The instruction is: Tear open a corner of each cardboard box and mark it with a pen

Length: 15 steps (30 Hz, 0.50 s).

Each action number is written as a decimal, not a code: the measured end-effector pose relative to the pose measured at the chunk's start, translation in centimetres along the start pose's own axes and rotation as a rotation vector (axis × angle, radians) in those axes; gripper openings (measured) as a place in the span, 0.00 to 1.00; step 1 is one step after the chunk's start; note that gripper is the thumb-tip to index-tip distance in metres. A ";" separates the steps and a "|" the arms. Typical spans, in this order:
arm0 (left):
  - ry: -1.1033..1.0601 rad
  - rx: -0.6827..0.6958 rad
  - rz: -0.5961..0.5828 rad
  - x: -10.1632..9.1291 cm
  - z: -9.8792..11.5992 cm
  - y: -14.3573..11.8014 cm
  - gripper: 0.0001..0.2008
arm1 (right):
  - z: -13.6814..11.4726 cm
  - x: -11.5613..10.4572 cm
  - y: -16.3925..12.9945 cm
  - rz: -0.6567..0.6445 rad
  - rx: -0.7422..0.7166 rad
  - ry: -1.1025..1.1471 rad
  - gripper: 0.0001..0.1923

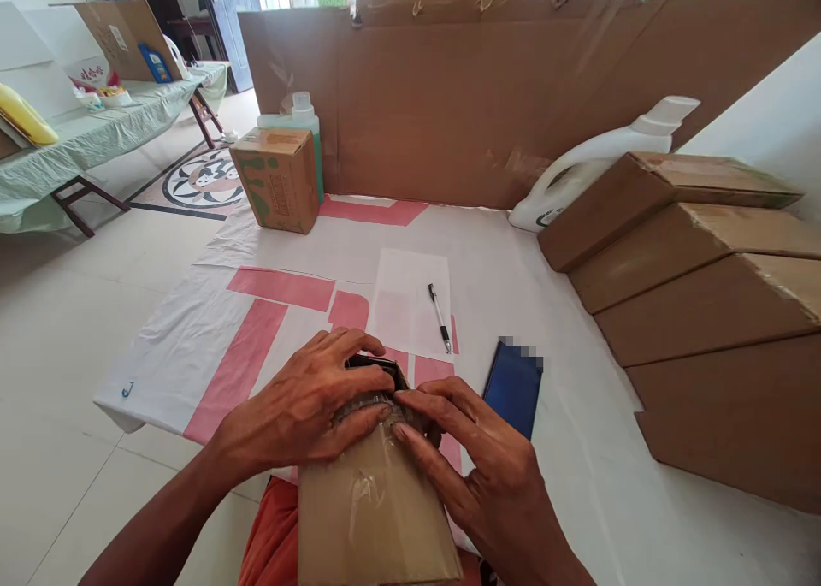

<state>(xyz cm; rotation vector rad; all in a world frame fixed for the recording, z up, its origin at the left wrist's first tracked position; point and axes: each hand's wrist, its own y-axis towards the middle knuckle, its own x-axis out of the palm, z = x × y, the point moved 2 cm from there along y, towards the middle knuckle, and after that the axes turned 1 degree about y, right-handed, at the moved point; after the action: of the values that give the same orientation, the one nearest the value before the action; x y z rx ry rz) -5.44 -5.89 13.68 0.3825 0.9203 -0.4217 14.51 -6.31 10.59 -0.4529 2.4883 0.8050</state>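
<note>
Pressing on box (378, 505) top is being done, left hand (308, 406) and right hand (475, 462) fingers flat, tape roll gripped between

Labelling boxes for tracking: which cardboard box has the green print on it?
The small upright box at the far left of the sheet, in front of the green bottle. The stacked boxes at right and the one under the hands are plain brown.

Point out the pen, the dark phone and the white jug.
pen (440, 317), head view, middle of its barrel.
dark phone (514, 388), head view, centre of its screen.
white jug (581, 168), head view, its side wall.
</note>
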 end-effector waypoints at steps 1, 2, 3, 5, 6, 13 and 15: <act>-0.014 -0.008 -0.027 0.0 0.0 0.1 0.08 | 0.0 0.0 0.1 -0.013 0.009 0.002 0.11; -0.031 -0.017 -0.051 0.1 -0.1 0.2 0.06 | -0.1 0.0 0.1 -0.027 0.018 0.007 0.11; -0.044 -0.026 -0.068 0.1 -0.1 0.3 0.05 | -0.2 0.0 0.3 -0.042 0.029 0.011 0.11; -0.060 -0.035 -0.085 0.1 0.0 0.5 0.04 | -0.3 0.0 0.6 -0.063 0.044 0.023 0.11; -0.066 -0.037 -0.089 0.1 0.0 0.6 0.04 | -0.3 0.0 0.7 -0.068 0.046 0.030 0.11; -0.172 -0.043 -0.042 -0.1 -0.1 0.5 0.11 | 0.1 -1.0 0.9 -0.070 0.076 0.059 0.13; -0.219 -0.065 -0.031 -0.5 -0.1 0.4 0.18 | 0.4 -1.4 1.2 -0.040 0.131 0.039 0.14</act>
<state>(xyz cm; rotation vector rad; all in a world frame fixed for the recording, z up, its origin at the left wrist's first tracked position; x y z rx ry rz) -5.50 -5.40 14.08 0.2572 0.7250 -0.4520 15.28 -4.90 11.56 -0.4746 2.5404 0.6191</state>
